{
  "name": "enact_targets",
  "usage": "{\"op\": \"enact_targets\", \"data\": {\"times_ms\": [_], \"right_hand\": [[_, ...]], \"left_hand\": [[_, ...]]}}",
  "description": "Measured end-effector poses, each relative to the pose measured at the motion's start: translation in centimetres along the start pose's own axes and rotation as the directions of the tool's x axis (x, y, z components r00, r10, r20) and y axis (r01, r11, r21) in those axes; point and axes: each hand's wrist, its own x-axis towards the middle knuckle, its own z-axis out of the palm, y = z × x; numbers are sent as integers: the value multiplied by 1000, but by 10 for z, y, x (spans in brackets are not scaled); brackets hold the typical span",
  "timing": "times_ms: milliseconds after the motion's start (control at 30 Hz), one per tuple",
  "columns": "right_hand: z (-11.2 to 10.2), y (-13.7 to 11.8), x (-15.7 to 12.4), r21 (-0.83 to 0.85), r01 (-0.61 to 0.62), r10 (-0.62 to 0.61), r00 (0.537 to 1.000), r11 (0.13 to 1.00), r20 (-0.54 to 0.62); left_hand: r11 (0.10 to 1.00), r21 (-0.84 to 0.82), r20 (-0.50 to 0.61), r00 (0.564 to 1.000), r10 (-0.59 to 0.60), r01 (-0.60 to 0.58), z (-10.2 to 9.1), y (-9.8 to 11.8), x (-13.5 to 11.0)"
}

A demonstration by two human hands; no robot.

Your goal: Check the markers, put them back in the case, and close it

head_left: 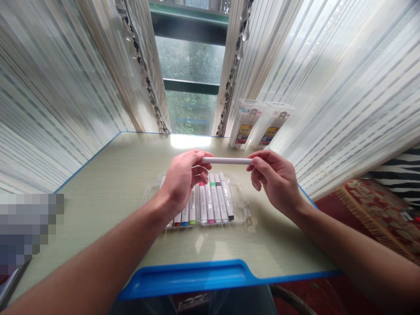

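A white marker (228,161) is held level in the air between my two hands. The fingers of my left hand (183,177) pinch its left end, and the thumb and fingers of my right hand (274,173) pinch its right end. Below them on the table lies an open clear plastic case (241,214). Several white markers (216,201) rest in it side by side, with red, green, black, pink, blue and lime ends showing. My left hand and wrist hide part of the case's left side.
Two clear plastic boxes (243,127) with yellow labels stand at the table's back right. The pale table (98,175) has a blue edge and a blue front tray (193,275). Striped curtains (328,78) hang around a window (190,105). A patterned fringed cloth (377,214) is at the right.
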Motion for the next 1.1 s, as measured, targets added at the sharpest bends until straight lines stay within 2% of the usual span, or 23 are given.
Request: {"op": "enact_targets", "data": {"times_ms": [1100], "right_hand": [[-1, -2, 1, -30, -44, 45, 999, 999, 28]], "left_hand": [[998, 63, 5, 1000, -9, 9, 3, 1, -2]]}}
